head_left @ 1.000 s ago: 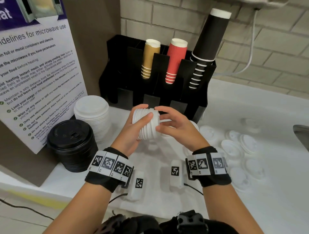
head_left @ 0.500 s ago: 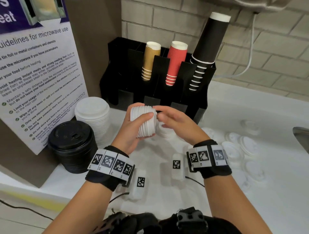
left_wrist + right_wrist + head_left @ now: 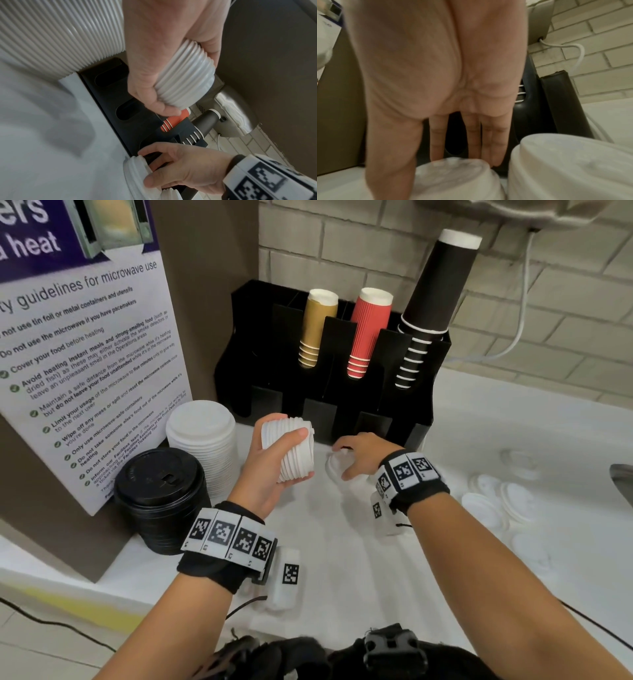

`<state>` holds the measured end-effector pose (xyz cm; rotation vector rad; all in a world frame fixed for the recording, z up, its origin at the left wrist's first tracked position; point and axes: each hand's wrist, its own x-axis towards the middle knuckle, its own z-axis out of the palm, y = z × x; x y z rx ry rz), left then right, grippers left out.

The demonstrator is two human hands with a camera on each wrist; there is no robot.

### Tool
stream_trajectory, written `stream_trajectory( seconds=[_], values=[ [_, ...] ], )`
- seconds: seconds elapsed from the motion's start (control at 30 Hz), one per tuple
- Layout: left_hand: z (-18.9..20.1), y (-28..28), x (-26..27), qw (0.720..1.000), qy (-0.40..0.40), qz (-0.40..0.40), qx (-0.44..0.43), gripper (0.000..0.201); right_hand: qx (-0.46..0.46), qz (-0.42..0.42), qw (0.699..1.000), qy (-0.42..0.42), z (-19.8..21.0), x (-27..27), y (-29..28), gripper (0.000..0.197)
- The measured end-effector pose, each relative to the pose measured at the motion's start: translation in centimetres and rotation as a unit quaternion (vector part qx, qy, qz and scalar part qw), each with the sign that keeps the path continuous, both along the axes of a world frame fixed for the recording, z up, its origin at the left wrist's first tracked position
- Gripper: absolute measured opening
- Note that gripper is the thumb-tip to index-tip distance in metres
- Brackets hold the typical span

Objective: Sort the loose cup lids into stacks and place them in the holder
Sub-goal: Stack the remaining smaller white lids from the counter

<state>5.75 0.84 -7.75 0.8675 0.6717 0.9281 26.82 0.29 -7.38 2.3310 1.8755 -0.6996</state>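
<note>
My left hand (image 3: 299,453) grips a stack of small white lids (image 3: 291,446) held on its side, just in front of the black holder (image 3: 329,392). In the left wrist view the same stack (image 3: 185,75) sits between thumb and curled fingers. My right hand (image 3: 342,461) reaches down to a short stack of white lids (image 3: 331,469) on the counter by the holder's front slots. Its thumb and fingertips pinch that short stack (image 3: 135,174). From the right wrist, the fingers (image 3: 488,142) point down behind the lids (image 3: 453,175).
A tall stack of large white lids (image 3: 202,436) and a black lid stack (image 3: 161,491) stand to the left by a sign board (image 3: 85,354). Several loose white lids (image 3: 493,501) lie to the right. The holder holds gold, red and black cups. A sink edge (image 3: 623,484) is far right.
My right hand has left the held stack and dropped to the short stack on the counter. The left hand has shifted slightly left with its stack.
</note>
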Motion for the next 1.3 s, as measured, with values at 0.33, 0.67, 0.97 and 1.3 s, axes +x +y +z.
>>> stream_trajectory(
  seconds=[0.33, 0.67, 0.97, 1.3],
  values=[
    [-0.2, -0.3, -0.1, 1.0, -0.015, -0.005, -0.005, 0.048, 0.218, -0.074, 0.865, 0.446, 3.7, -2.7, -5.9, 0.044],
    [0.1, -1.3, 0.5, 0.999, -0.024, -0.01, 0.035, 0.056, 0.265, -0.081, 0.829, 0.486, 2.3, -6.0, -7.4, 0.044],
    [0.0, -1.1, -0.2, 0.997, 0.001, -0.061, 0.055, 0.05, 0.244, -0.039, 0.848, 0.469, 3.6, -5.4, -7.4, 0.045],
    [0.3, -1.0, -0.1, 0.998, -0.002, -0.043, 0.055, 0.047, 0.258, -0.028, 0.844, 0.469, 3.7, -5.9, -7.0, 0.046]
  ],
)
